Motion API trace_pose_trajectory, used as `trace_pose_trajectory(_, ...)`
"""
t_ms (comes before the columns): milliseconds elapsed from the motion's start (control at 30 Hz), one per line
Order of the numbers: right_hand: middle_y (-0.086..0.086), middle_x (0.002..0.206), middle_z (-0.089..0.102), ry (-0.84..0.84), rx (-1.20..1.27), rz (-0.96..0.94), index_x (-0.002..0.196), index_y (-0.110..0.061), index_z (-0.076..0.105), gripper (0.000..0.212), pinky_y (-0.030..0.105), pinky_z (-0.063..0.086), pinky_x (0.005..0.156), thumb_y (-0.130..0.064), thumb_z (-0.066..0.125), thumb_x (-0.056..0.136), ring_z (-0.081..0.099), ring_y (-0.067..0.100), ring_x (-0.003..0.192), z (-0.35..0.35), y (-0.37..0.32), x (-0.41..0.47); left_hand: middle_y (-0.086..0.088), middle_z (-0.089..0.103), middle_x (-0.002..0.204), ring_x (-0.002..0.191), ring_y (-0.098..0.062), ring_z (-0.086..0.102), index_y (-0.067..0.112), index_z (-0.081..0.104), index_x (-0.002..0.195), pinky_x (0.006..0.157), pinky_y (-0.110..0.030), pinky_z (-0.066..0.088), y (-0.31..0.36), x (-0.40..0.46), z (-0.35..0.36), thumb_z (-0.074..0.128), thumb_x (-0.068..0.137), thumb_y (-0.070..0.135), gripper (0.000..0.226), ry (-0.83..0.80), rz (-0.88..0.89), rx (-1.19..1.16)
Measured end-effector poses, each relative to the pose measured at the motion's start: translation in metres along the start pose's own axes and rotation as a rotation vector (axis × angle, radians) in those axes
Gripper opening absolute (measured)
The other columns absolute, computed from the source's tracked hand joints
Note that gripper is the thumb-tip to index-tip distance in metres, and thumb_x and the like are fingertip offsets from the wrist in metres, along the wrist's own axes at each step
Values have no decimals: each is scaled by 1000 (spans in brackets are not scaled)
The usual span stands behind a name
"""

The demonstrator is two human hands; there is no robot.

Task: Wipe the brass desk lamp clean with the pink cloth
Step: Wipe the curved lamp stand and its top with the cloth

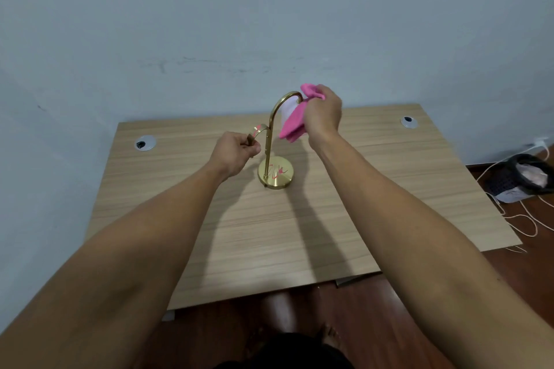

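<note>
Lamp (269, 141) stands upright on the desk (374, 177). Left hand (233, 153) is closed around its short side arm. Right hand (323, 112) clutches the cloth (292, 124) against the white shade.

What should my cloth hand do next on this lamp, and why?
Probably draw the pink cloth down along the curved brass arm: the right hand holds it at the white shade, the left hand steadies the lamp, and red marks remain on the base.

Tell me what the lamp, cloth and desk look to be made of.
Lamp: polished brass-coloured metal, going by its gold shine and reflections.
Cloth: soft pink fabric, limp and folded, perhaps microfibre.
Desk: pale wood-grain top, probably matte laminate; the grain looks printed.
</note>
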State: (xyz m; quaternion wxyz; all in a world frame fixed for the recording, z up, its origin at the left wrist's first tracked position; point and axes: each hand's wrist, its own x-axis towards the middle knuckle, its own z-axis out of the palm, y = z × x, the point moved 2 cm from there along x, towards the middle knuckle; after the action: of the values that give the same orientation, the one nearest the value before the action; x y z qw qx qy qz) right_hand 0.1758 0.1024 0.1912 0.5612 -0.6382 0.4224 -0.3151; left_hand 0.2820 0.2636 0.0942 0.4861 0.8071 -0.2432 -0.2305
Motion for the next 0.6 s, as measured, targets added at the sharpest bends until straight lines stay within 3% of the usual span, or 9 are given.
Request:
trace_pose_trajectory(33,14,76,62,-70,-50,1,91,-12,69,55,52,61,61,-2,24,62,74,34,66,6,0,-1,-2,62,72,69,-14,54,-3,75,97,76,-28,46,0,0,1,72,93,9,12,10,0,4)
trace_pose_trajectory(67,20,78,58,-110,-93,-36,87,-12,65,56,52,55,48,-7,21,53,72,36,58,11,1,-3,-1,61,71,70,-15,54,-1,75,96,76,-28,46,1,0,2,71,94,9,12,17,0,8)
trace_pose_trajectory(100,18,85,58,-116,-138,-114,84,-14,64,55,47,54,44,-8,21,50,72,29,61,16,3,-9,-2,60,71,71,-17,54,0,75,95,75,-29,45,1,0,3,70,94,10,11,21,0,12)
trace_pose_trajectory(167,2,106,56,-102,-204,-337,89,-20,69,45,25,58,66,1,33,71,62,3,89,24,12,-23,-4,60,72,72,-18,52,-1,75,95,73,-29,43,1,0,4,70,95,10,11,20,1,15)
trace_pose_trajectory(200,1,113,53,-100,-240,-464,96,-17,71,39,7,50,75,4,41,81,53,-5,95,26,18,-28,-3,59,71,71,-17,51,-1,75,96,72,-27,43,1,0,4,70,94,9,12,17,2,17)
trace_pose_trajectory(233,3,116,53,-93,-301,-581,99,-12,70,35,5,45,83,8,47,84,50,-3,99,28,25,-31,-2,58,69,70,-15,51,-1,75,96,69,-26,42,2,0,3,70,94,9,11,15,3,18)
trace_pose_trajectory(367,13,121,54,-202,-505,-810,106,-2,62,29,44,53,82,14,48,86,55,29,107,32,38,-35,4,59,66,64,-7,51,-3,75,98,68,-24,42,-2,1,2,72,93,8,12,31,-21,-5)
trace_pose_trajectory(500,19,131,54,-321,-664,-893,112,7,62,37,48,51,90,15,45,81,53,37,114,27,40,-40,-3,59,73,69,-15,50,-7,74,101,75,-31,42,-2,1,2,73,92,7,16,10,-66,-70)
trace_pose_trajectory(600,22,122,59,-237,-582,-881,109,9,65,31,50,49,93,16,49,83,54,38,111,28,32,-45,-10,60,88,83,-21,52,-4,73,103,78,-38,49,-2,-3,3,72,94,10,16,-16,-120,-145)
